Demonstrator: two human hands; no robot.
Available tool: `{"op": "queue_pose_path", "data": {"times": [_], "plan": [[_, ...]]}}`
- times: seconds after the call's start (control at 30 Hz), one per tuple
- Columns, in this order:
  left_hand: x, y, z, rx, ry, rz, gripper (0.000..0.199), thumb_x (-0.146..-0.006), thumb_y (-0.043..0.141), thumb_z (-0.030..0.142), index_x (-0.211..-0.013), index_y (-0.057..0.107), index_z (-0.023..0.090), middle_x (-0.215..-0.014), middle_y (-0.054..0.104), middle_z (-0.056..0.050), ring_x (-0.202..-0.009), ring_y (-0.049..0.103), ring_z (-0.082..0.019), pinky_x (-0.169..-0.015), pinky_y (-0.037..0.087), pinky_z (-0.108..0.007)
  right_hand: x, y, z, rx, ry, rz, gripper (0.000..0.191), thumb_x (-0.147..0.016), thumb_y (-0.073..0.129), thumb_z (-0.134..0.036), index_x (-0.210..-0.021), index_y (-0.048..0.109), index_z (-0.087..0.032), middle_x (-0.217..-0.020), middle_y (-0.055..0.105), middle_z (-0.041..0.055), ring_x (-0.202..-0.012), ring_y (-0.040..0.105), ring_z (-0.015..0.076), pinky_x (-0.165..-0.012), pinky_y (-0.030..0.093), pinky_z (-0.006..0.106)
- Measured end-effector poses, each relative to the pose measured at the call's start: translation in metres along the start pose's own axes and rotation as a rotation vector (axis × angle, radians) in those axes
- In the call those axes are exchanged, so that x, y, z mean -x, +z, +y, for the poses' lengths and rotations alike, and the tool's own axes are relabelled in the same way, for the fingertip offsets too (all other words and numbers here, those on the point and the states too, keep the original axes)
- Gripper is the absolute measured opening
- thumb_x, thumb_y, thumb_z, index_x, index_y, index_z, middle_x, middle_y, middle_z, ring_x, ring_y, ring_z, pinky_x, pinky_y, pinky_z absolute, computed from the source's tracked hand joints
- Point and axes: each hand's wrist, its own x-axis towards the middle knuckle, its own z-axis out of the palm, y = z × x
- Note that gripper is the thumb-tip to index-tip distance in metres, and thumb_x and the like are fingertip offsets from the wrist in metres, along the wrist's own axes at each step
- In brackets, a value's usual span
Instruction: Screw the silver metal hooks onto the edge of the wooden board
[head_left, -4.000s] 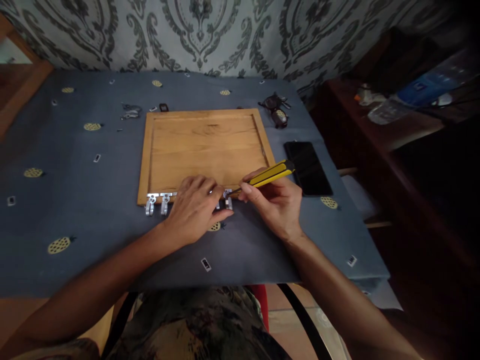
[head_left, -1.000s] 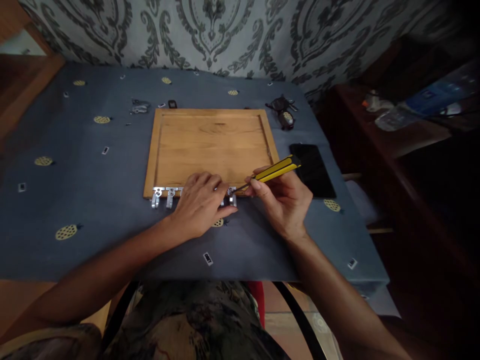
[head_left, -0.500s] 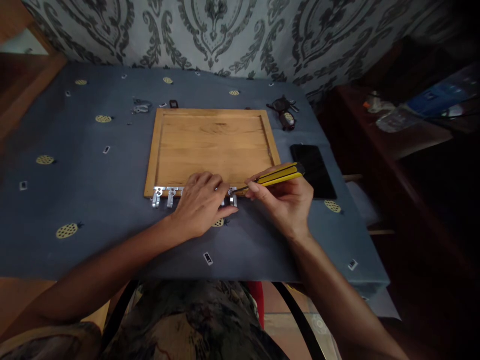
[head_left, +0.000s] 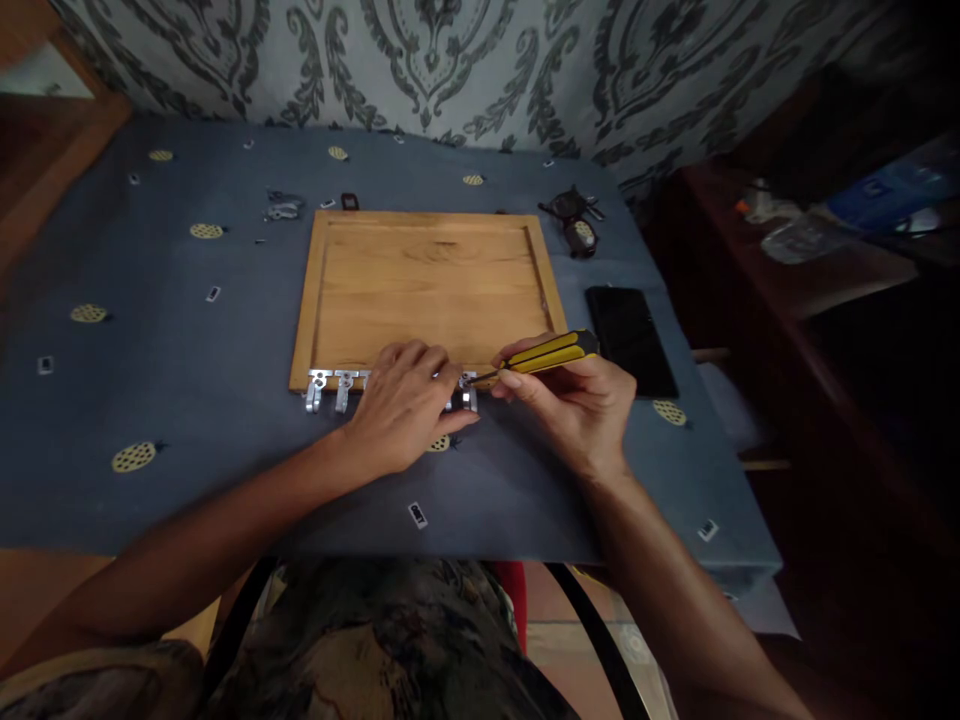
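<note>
A framed wooden board lies flat on the table. Along its near edge runs a metal hook rail with several silvery hooks hanging past the edge. My left hand is closed over the rail's middle, fingers on the board and thumb below by the right-end hook. It hides part of the rail. In my right hand a screwdriver with a yellow and black handle is gripped, its shaft pointing left. The tip meets the rail's right end beside my left fingertips; a screw there is too small to make out.
A black phone or tablet lies right of the board. Dark objects like a watch or glasses sit at the back right, and small metal pieces at the back left. The blue tablecloth covers the table.
The screwdriver's handle has turned a little in my right hand, and that hand has shifted slightly right. My left hand keeps its place on the rail. The view has tilted slightly.
</note>
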Motion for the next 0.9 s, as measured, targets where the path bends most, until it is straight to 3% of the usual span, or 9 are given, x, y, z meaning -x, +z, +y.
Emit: {"op": "queue_pose_path", "data": {"times": [0.2, 0.4, 0.57, 0.63, 0.77, 0.9], "plan": [[-0.0002, -0.0004, 0.0002, 0.005, 0.001, 0.004, 0.039, -0.093, 0.066, 0.049, -0.111, 0.066, 0.014, -0.112, 0.068, -0.01, -0.11, 0.06, -0.029, -0.095, 0.046, -0.044, -0.0003, 0.0048, 0.0002, 0.094, -0.07, 0.01, 0.021, -0.085, 0.08, -0.042, -0.079, 0.07, -0.024, -0.075, 0.069, -0.0027, -0.059, 0.064, 0.0124, -0.056, 0.057, 0.028], [-0.0003, -0.0002, 0.0006, 0.019, -0.009, -0.01, 0.039, -0.093, 0.067, 0.048, -0.112, 0.066, 0.014, -0.113, 0.068, -0.01, -0.111, 0.059, -0.03, -0.094, 0.045, -0.043, 0.0032, 0.0084, 0.0041, 0.225, -0.108, 0.064, 0.019, -0.087, 0.078, -0.041, -0.082, 0.068, -0.026, -0.076, 0.068, -0.0028, -0.06, 0.063, 0.0136, -0.056, 0.058, 0.029], [0.0002, 0.0007, -0.0002, 0.009, 0.003, 0.01, 0.04, -0.093, 0.066, 0.048, -0.112, 0.066, 0.014, -0.111, 0.068, -0.011, -0.11, 0.059, -0.03, -0.095, 0.046, -0.044, 0.0043, 0.0077, 0.0021, 0.196, -0.139, 0.047, 0.016, -0.088, 0.077, -0.039, -0.083, 0.069, -0.026, -0.077, 0.069, -0.002, -0.061, 0.066, 0.0146, -0.059, 0.06, 0.031], [0.0003, -0.0005, 0.0003, 0.005, -0.006, -0.01, 0.041, -0.093, 0.066, 0.049, -0.114, 0.066, 0.013, -0.112, 0.068, -0.011, -0.111, 0.059, -0.031, -0.096, 0.046, -0.044, 0.0047, 0.0078, -0.0007, 0.148, -0.156, 0.125, 0.017, -0.09, 0.075, -0.039, -0.083, 0.069, -0.025, -0.079, 0.07, -0.0008, -0.062, 0.067, 0.015, -0.06, 0.06, 0.032], [0.0003, -0.0027, 0.0011, -0.001, -0.018, -0.036, 0.042, -0.094, 0.064, 0.05, -0.116, 0.066, 0.014, -0.114, 0.067, -0.011, -0.114, 0.059, -0.031, -0.098, 0.046, -0.045, 0.0045, 0.0083, -0.0045, 0.06, -0.089, 0.284, 0.024, -0.09, 0.074, -0.046, -0.087, 0.068, -0.023, -0.076, 0.07, -0.0005, -0.053, 0.064, 0.0136, -0.051, 0.056, 0.03], [0.0006, 0.0003, 0.0002, -0.002, -0.004, 0.015, 0.041, -0.093, 0.066, 0.05, -0.112, 0.066, 0.014, -0.11, 0.068, -0.01, -0.109, 0.06, -0.029, -0.095, 0.047, -0.043, 0.0036, 0.007, -0.0028, 0.081, -0.025, 0.205, 0.028, -0.088, 0.074, -0.05, -0.086, 0.066, -0.023, -0.072, 0.069, -0.001, -0.055, 0.067, 0.0152, -0.052, 0.057, 0.03]]}}
